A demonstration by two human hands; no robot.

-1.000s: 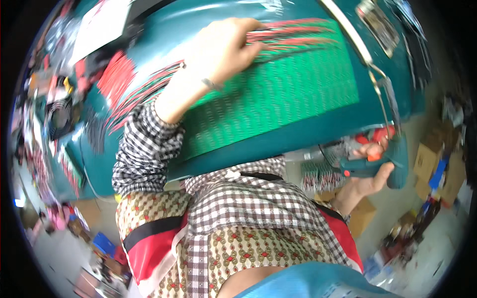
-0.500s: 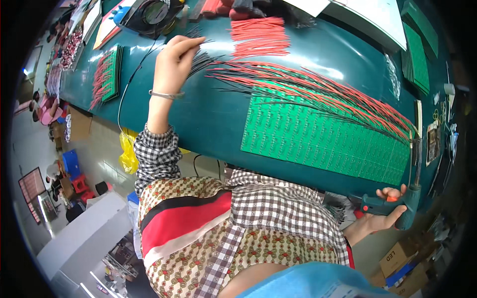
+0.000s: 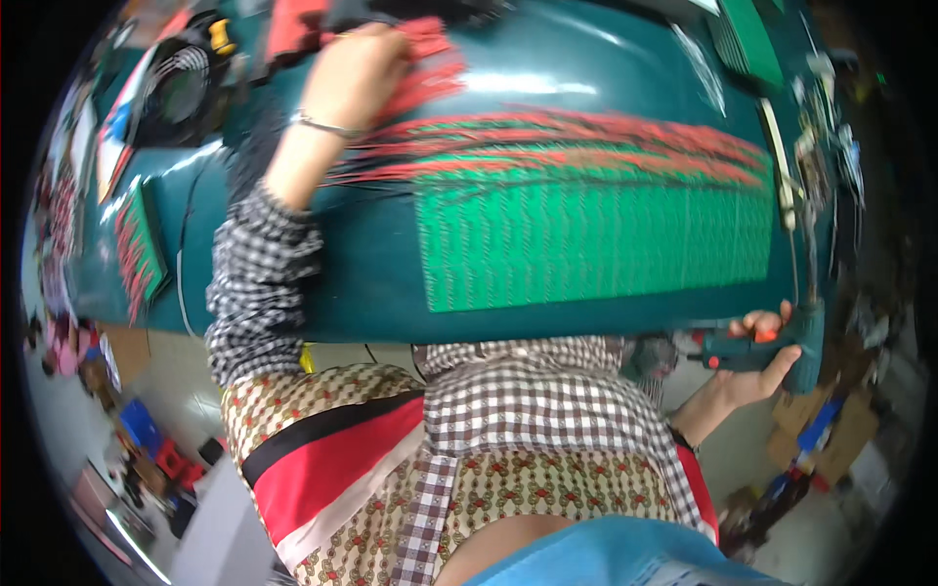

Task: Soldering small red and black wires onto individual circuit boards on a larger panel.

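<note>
My left hand (image 3: 354, 80) reaches to the far side of the table, over the near-left part of a bundle of cut red wires (image 3: 435, 66). Its fingers are curled but blurred, so whether they pinch a wire cannot be made out. My right hand (image 3: 735, 386) is wrapped round the handle of a green soldering gun (image 3: 805, 344) with an orange trigger, its long tip pointing away from me at the table's right end. Between the hands lies a wide green circuit board panel (image 3: 586, 244). Red and black wires (image 3: 606, 142) run along its far edge.
A smaller board stack with red wires (image 3: 137, 244) lies at the left, near a black round fan-like device (image 3: 181, 88). Green boards (image 3: 747, 44) are stacked at the far right. A pale stick-like stand (image 3: 779, 161) is beside the soldering gun's tip. Cardboard boxes (image 3: 831, 430) sit below right.
My left hand has moved from above the black wires, away from me to the red bundle. My right hand still grips the soldering gun. The whole view has shifted and blurred.
</note>
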